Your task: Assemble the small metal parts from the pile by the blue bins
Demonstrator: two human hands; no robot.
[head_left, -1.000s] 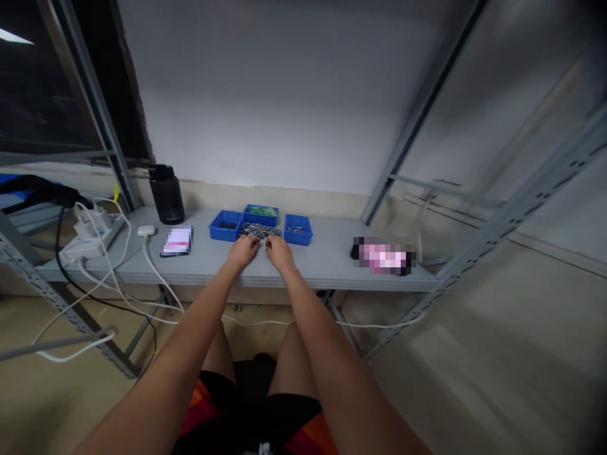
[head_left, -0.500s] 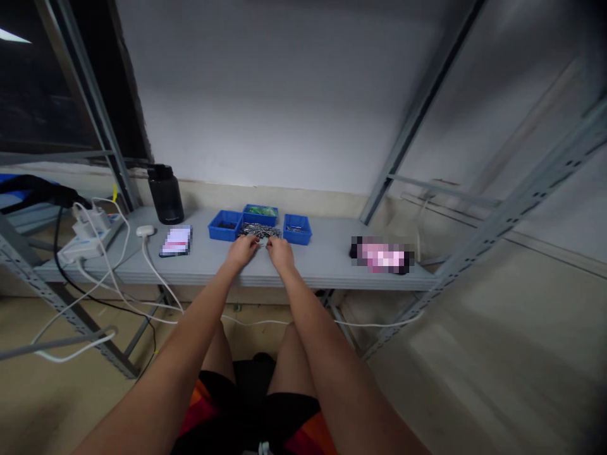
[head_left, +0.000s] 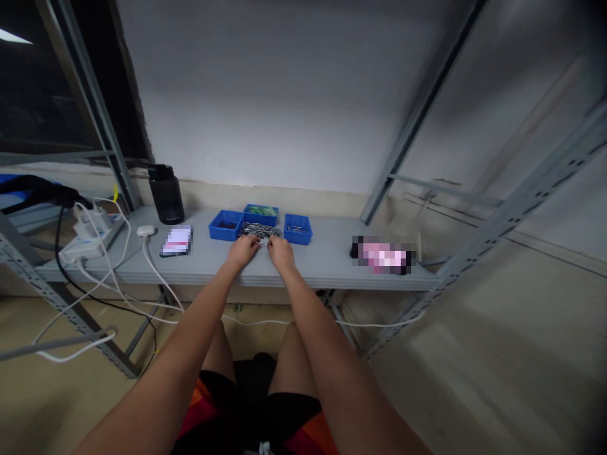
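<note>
My left hand (head_left: 243, 250) and my right hand (head_left: 280, 251) are close together over the grey shelf top, fingers bent into pinches and tips nearly meeting. Something thin and light-coloured shows between the fingertips, too small to name. Just behind them lies a pile of thin metal pieces (head_left: 260, 230), partly covered by the hands. Around the pile stand three blue bins: the left bin (head_left: 219, 235) with small dark pieces, the back bin (head_left: 270, 220) with green items, and the right bin (head_left: 303, 238) with some thin metal pieces.
A dark bottle (head_left: 167, 196) stands at the back left, with a phone (head_left: 176, 241) in front of it. A power strip (head_left: 95, 239) with plugs and white cables occupies the left end. A blurred pink and black object (head_left: 382, 255) lies to the right. Metal posts (head_left: 422, 107) frame the shelf.
</note>
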